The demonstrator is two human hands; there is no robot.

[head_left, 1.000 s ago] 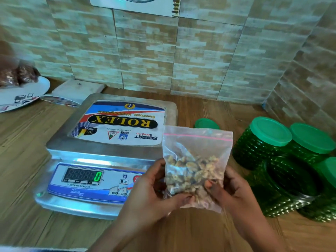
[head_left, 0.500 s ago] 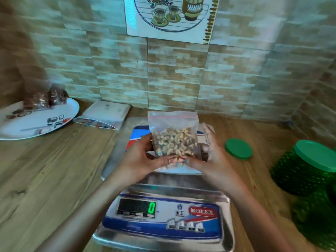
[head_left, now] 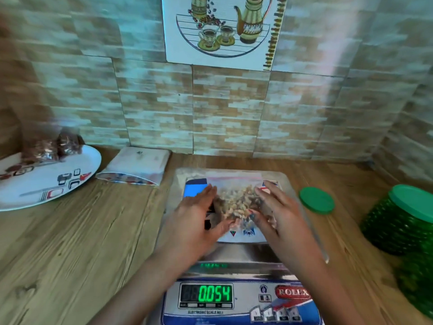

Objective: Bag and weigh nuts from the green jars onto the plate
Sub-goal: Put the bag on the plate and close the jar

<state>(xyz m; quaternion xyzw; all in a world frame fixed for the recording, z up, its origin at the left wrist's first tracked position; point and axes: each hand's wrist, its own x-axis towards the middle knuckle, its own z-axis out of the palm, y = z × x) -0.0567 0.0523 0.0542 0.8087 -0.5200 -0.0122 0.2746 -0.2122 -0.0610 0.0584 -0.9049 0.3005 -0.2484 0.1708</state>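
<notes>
Where the head camera looks down at the wooden counter point(head_left: 82, 242), a clear zip bag of pale nuts point(head_left: 236, 200) lies flat on the steel platform of a digital scale point(head_left: 289, 184), about the middle of the scene. The bag's sealed top points to the far side, towards the tiled wall. The scale's display point(head_left: 215, 293), on its near face, shows 0.054 in green digits.

Both hands flank the bag. The left hand point(head_left: 199, 214) lies at the bag's left edge with its fingers straight and together, the thumb reaching under towards the bag's near corner. The right hand point(head_left: 278, 212) lies at the bag's right edge, fingers likewise straight and slightly spread, thumb turned inwards. Neither hand curls round the bag. The motion blur does not let one tell whether the fingertips press on the plastic or only rest beside it.

At far left stands a white patterned plate point(head_left: 46, 184), and on its far rim lie bags of brown nuts point(head_left: 51, 148), blurred. Between the plate and the scale lies a white pouch point(head_left: 140, 165) with a coloured near edge. Just right of the scale a loose green lid point(head_left: 316, 200) lies flat on the counter. Further right stands a green jar point(head_left: 403, 221) with its lid on, and nearer, at the right edge, a second green jar point(head_left: 419, 277) shows only as a blur. On the wall above hangs a tile picture of a coffee pot and cups point(head_left: 222, 29).
</notes>
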